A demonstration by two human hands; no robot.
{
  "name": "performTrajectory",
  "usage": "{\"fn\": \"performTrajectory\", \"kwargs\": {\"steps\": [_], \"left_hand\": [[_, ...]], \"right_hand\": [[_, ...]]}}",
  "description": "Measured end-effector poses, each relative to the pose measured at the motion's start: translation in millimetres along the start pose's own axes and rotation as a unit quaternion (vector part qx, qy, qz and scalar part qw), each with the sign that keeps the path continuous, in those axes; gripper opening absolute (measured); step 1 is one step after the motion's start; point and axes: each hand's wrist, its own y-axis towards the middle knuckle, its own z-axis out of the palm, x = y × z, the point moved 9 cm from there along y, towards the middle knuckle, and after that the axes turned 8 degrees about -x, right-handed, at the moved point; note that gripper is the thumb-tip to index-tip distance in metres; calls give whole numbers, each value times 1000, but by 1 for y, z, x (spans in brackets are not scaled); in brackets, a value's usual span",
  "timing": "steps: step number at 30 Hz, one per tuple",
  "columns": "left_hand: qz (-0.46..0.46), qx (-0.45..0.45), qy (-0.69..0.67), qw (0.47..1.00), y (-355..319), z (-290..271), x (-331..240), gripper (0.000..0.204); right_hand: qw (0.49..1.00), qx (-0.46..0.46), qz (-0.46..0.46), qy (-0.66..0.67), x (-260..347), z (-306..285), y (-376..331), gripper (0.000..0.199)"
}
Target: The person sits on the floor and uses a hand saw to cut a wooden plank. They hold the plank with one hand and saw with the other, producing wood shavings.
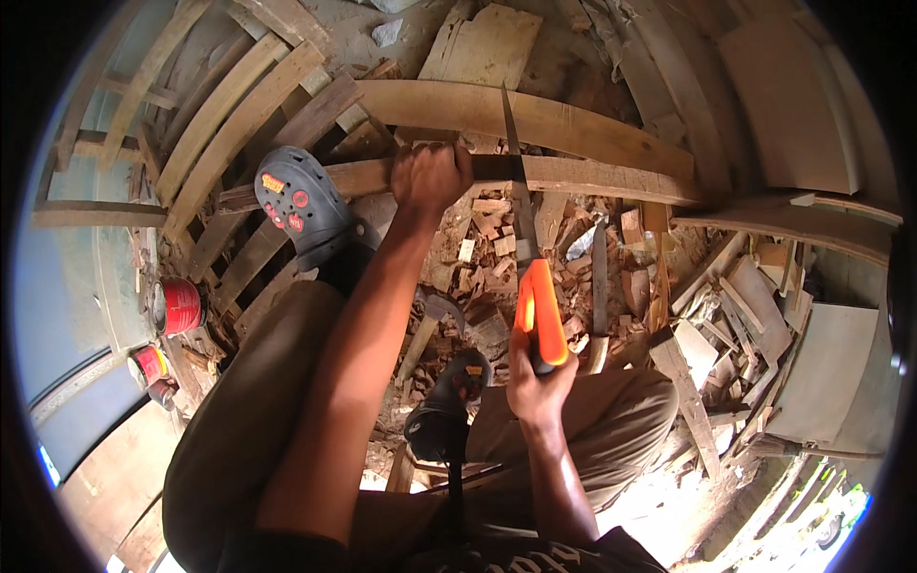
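My right hand is wrapped round the orange and black handle of a handsaw. The saw's long, narrowing blade points away from me and crosses a wooden plank right of its middle. On that plank, a little left of the blade, my left hand is closed in a fist-like grip. My left foot, in a grey clog with red and yellow charms, rests at the plank's left part. How deep the blade sits in the wood I cannot tell.
Behind the plank lies a wider curved-looking board. Wood offcuts and chips cover the ground below. My other clog stands among them. Red cans are at left; boards lean at right.
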Motion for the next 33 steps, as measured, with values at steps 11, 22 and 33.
{"fn": "performTrajectory", "kwargs": {"steps": [11,22,33], "left_hand": [[-29,32,20,999,-3,-1,-2,39],[-55,112,16,992,11,4,0,51],[-75,58,27,995,7,-5,9,49]], "right_hand": [[999,-14,49,10,-33,-15,-5,15],[997,45,38,-41,-4,14,52,11],[996,82,21,-37,-10,22,42,9]]}}
